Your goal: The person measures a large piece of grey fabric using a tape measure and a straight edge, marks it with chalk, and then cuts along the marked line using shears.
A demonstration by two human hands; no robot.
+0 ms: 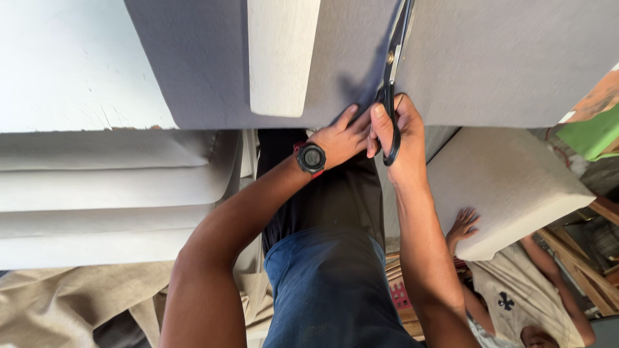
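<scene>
A sheet of grey fabric [490, 64] lies spread over the table in front of me. My right hand [403, 132] grips the black handles of a large pair of scissors [393, 58], whose blades run up into the cloth along a cut line. My left hand [345, 136], with a black wristwatch [311, 158] on its wrist, presses flat on the fabric's near edge just left of the scissors. A pale foam or wood block [282, 55] rests on the fabric to the left.
Stacked off-white cushions [109, 193] sit at the left under a white tabletop [64, 64]. Another beige cushion [509, 187] is at the right, with another person's hand [463, 227] on it; that person is low at the bottom right. Beige cloth [58, 303] lies at the lower left.
</scene>
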